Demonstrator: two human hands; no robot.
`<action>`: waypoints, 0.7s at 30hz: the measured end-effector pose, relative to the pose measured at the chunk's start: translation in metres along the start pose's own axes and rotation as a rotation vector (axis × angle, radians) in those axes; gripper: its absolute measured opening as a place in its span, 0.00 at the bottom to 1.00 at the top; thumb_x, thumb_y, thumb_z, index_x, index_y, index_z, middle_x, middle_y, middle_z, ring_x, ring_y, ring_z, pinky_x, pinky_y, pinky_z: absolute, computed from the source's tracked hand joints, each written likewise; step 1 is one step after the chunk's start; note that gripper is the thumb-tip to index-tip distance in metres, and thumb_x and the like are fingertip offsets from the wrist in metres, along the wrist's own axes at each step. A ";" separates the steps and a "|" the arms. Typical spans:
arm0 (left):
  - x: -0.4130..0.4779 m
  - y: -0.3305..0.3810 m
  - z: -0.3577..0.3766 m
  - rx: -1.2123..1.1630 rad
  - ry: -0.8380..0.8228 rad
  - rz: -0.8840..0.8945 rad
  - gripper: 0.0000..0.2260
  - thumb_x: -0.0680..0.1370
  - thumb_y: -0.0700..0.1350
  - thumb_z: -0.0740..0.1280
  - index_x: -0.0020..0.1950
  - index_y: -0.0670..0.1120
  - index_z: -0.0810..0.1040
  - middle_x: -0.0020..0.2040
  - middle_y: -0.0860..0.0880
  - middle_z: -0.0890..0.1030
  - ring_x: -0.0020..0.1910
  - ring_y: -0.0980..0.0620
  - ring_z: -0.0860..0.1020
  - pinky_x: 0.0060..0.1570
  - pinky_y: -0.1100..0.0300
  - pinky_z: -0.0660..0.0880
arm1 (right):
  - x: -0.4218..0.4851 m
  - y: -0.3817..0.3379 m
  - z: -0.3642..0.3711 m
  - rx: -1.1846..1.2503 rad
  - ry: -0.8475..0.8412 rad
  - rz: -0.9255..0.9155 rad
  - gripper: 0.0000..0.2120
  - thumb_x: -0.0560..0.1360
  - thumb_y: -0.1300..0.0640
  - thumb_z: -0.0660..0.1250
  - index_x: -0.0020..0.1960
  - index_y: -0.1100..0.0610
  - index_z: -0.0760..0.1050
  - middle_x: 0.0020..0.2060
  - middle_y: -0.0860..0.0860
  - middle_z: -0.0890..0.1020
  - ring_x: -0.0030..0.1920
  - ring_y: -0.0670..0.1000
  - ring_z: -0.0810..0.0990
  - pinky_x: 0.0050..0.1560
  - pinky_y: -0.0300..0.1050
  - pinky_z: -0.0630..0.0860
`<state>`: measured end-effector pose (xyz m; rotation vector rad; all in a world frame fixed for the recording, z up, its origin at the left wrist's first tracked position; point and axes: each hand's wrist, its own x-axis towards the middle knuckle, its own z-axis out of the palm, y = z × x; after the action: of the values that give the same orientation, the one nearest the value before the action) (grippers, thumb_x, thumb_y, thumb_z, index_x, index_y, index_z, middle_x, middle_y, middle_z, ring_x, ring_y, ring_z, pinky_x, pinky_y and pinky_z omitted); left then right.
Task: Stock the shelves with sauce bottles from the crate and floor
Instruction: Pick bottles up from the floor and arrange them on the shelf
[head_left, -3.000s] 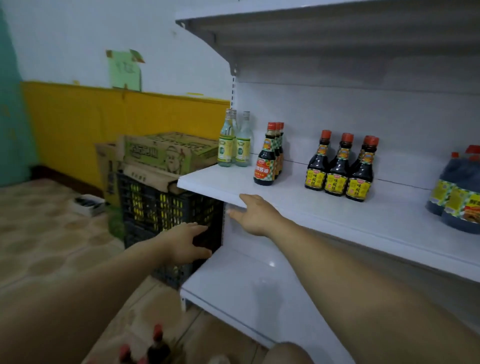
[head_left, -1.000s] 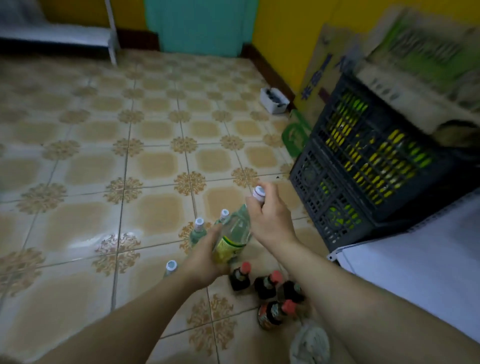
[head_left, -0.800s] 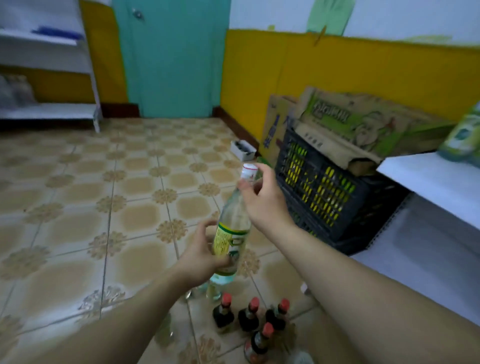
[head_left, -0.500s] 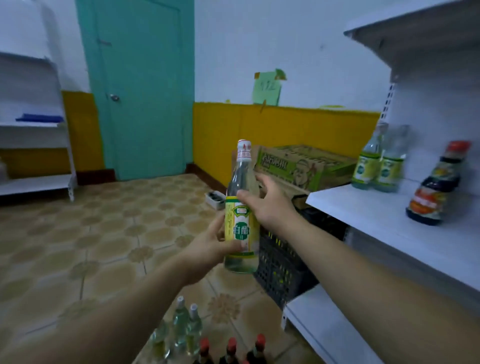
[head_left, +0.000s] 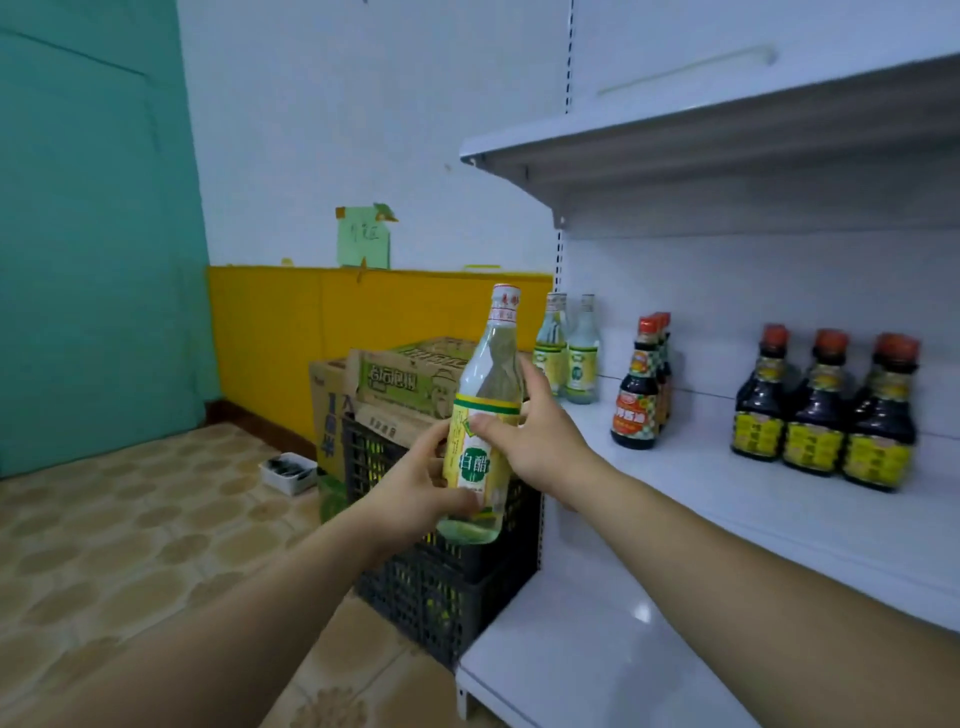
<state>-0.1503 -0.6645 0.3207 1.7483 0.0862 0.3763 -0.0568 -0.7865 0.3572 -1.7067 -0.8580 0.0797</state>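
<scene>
I hold a clear vinegar bottle (head_left: 485, 415) with a yellow-green label upright in both hands, just left of the white middle shelf (head_left: 737, 514). My left hand (head_left: 415, 488) grips its lower body; my right hand (head_left: 535, 441) wraps the label from the right. On the shelf stand two matching clear bottles (head_left: 566, 348) at the left end, dark red-capped sauce bottles with orange labels (head_left: 641, 389), and three dark bottles with yellow labels (head_left: 826, 410). The black plastic crate (head_left: 441, 587) sits on the floor below the held bottle.
Cardboard boxes (head_left: 400, 384) lie on top of the crate against the yellow wall. A small white tray (head_left: 288, 470) rests on the tiled floor. An upper shelf (head_left: 701, 140) overhangs the middle one; the bottom shelf (head_left: 597, 654) is white. A teal door (head_left: 93, 234) stands at left.
Both hands lifted the clear bottle from the floor and carried it up and right toward the shelf. My view swung from the floor bottles up to the shelving.
</scene>
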 end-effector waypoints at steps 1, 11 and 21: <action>0.010 0.000 0.004 0.031 -0.040 0.013 0.34 0.71 0.27 0.68 0.67 0.56 0.64 0.50 0.44 0.81 0.44 0.51 0.83 0.42 0.58 0.80 | 0.003 0.005 -0.006 0.023 0.033 0.016 0.42 0.73 0.53 0.72 0.76 0.38 0.49 0.62 0.48 0.78 0.54 0.51 0.82 0.55 0.56 0.80; 0.132 -0.036 0.009 0.731 -0.277 -0.104 0.36 0.77 0.55 0.67 0.78 0.56 0.50 0.77 0.50 0.58 0.68 0.50 0.68 0.58 0.58 0.70 | 0.069 0.063 -0.061 -0.103 0.300 0.077 0.40 0.75 0.58 0.70 0.76 0.38 0.51 0.65 0.44 0.75 0.61 0.49 0.77 0.59 0.53 0.76; 0.256 -0.098 0.018 1.220 -0.243 -0.066 0.27 0.80 0.62 0.47 0.77 0.54 0.53 0.79 0.49 0.51 0.78 0.46 0.47 0.73 0.40 0.46 | 0.164 0.130 -0.076 -0.147 0.362 0.103 0.39 0.77 0.59 0.68 0.77 0.41 0.48 0.60 0.42 0.74 0.56 0.48 0.76 0.59 0.50 0.75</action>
<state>0.1112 -0.5935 0.2746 2.9686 0.2287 0.0180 0.1626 -0.7630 0.3309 -1.8289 -0.5166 -0.2229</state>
